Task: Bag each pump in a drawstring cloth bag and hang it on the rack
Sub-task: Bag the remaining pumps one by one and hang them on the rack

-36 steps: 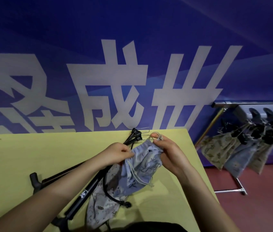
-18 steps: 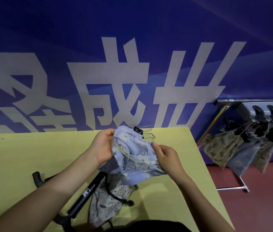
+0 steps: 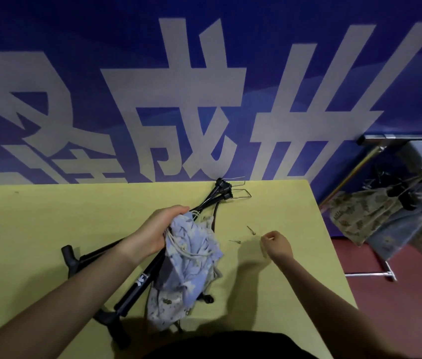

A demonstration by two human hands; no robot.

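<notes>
Left hand gripping a blue bag over the pumps, right hand closing on something tiny

The left hand [image 3: 157,230] is clutching the gathered mouth of a pale blue printed bag [image 3: 194,257], its cream drawstring [image 3: 188,251] looping out below the fingers; the bag is hanging over black pumps [image 3: 137,278] lying on the yellow table [image 3: 49,229], one barrel showing a white logo too small to read. A second bag [image 3: 164,309] is lying under them near the table's near edge. The right hand [image 3: 277,246] is hovering right of the bag, fingers pinched together; what they are holding I cannot tell. Two needles [image 3: 251,231] are lying between the hands. At far right, filled bags [image 3: 360,218] are hanging on the rack [image 3: 396,139]. Behind, a blue banner [image 3: 204,73] is showing large white characters, "成" and "世" among them
</notes>
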